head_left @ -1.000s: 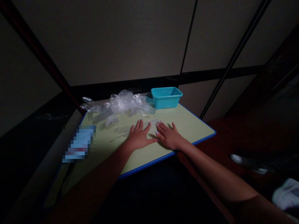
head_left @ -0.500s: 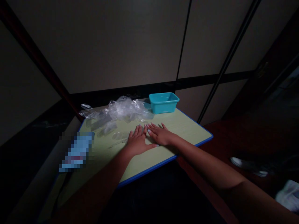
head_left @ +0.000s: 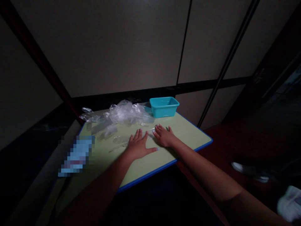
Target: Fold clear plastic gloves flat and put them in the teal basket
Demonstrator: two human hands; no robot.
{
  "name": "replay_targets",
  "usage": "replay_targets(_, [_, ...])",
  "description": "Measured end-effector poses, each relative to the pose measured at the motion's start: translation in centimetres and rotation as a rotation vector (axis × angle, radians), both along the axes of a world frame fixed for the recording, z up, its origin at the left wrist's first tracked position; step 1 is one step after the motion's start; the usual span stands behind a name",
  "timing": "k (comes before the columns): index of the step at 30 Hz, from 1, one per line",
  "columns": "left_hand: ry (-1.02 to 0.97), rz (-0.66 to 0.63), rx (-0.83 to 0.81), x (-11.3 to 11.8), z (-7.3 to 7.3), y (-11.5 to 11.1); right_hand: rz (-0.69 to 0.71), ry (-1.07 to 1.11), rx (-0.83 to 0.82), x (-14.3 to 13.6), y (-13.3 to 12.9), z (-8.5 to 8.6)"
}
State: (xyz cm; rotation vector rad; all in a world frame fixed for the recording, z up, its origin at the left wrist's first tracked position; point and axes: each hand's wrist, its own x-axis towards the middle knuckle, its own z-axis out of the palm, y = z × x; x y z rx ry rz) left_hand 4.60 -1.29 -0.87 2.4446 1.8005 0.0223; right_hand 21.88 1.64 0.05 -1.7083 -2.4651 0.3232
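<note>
My left hand (head_left: 138, 145) lies flat on the pale yellow table (head_left: 138, 169), palm down, with its fingers spread and its thumb pointing right. Under and beside it is a thin clear plastic bag (head_left: 119, 138), flattened on the tabletop; its outline is hard to make out. My right hand (head_left: 164, 136) rests palm down a little to the right, fingers stretched out, on the right part of the clear plastic. Behind my hands a heap of crumpled clear plastic bags (head_left: 123, 112) spreads over the table's back left.
A turquoise plastic basket (head_left: 164, 110) stands at the table's back edge, beside the heap. A blurred-out light blue packet (head_left: 78, 153) lies at the left edge. Cabinet panels (head_left: 122, 47) rise behind the table. A shoe (head_left: 237, 167) shows on the dark floor at right.
My right hand has slid right, away from my left hand, opening a gap where clear plastic shows. My left hand stays in about the same place.
</note>
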Motion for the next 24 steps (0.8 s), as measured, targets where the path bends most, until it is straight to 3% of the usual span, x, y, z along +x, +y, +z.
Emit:
replay_targets(5, [-0.004, -0.005, 0.025, -0.1, -0.6, 0.3, 0.023, -0.042, 0.072, -0.4, -0.1, 0.1])
replay_targets(11, [-0.028, -0.014, 0.019, -0.1, -0.5, 0.2, 0.186, -0.057, 0.147, -1.7, 1.5, 0.2])
replay_targets(18, [-0.045, -0.02, 0.003, 0.0, -0.2, 0.0, 0.277, -0.073, 0.09, -2.2, 3.4, -1.2])
replay_targets(24, [-0.051, -0.033, 0.023, -0.8, -0.3, 0.0, 0.273, -0.092, 0.09, -2.2, 3.4, -1.2])
